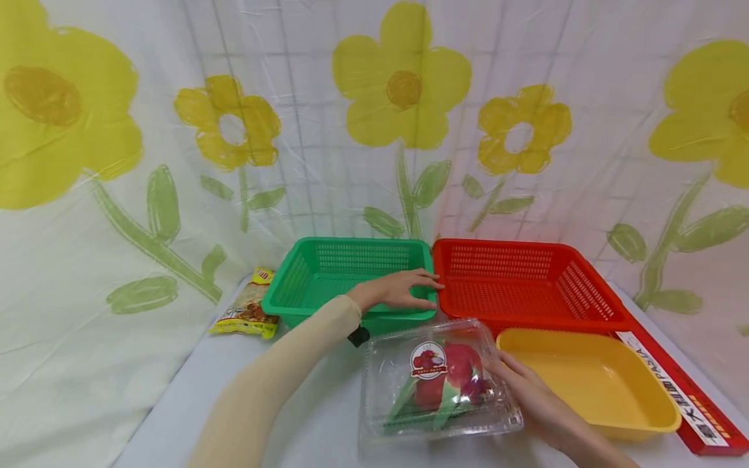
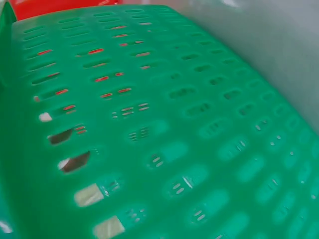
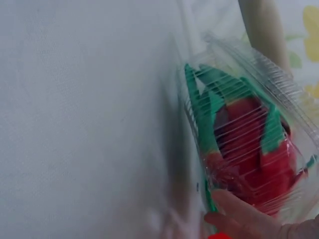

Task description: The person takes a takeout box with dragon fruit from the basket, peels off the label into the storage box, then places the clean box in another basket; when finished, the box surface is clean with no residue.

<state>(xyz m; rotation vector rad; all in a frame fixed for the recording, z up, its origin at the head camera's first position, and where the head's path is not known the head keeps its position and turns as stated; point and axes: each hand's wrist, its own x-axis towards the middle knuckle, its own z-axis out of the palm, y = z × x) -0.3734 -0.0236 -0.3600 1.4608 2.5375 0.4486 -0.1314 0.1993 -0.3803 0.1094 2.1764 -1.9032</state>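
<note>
My left hand (image 1: 404, 290) reaches over the right side of a green basket (image 1: 316, 305), its extended fingers right at the rim beside the red basket. The left wrist view is filled by slotted green plastic (image 2: 159, 124), with no hand showing there. With my right hand (image 1: 523, 383) I hold the right side of a clear plastic clamshell box (image 1: 383, 383), tilted over the table. Inside lies a red dragon fruit (image 1: 430, 393) with green leaf tips, and a round label sits on the lid. In the right wrist view, my fingers (image 3: 244, 214) press against the box's edge.
The red basket (image 1: 503, 315) adjoins the green one on its right. A yellow basin (image 1: 603, 383) stands in front of it, just right of my right hand. A long red pasta box (image 1: 696, 403) lies at the far right. A yellow snack bag (image 1: 248, 309) leans left of the green basket.
</note>
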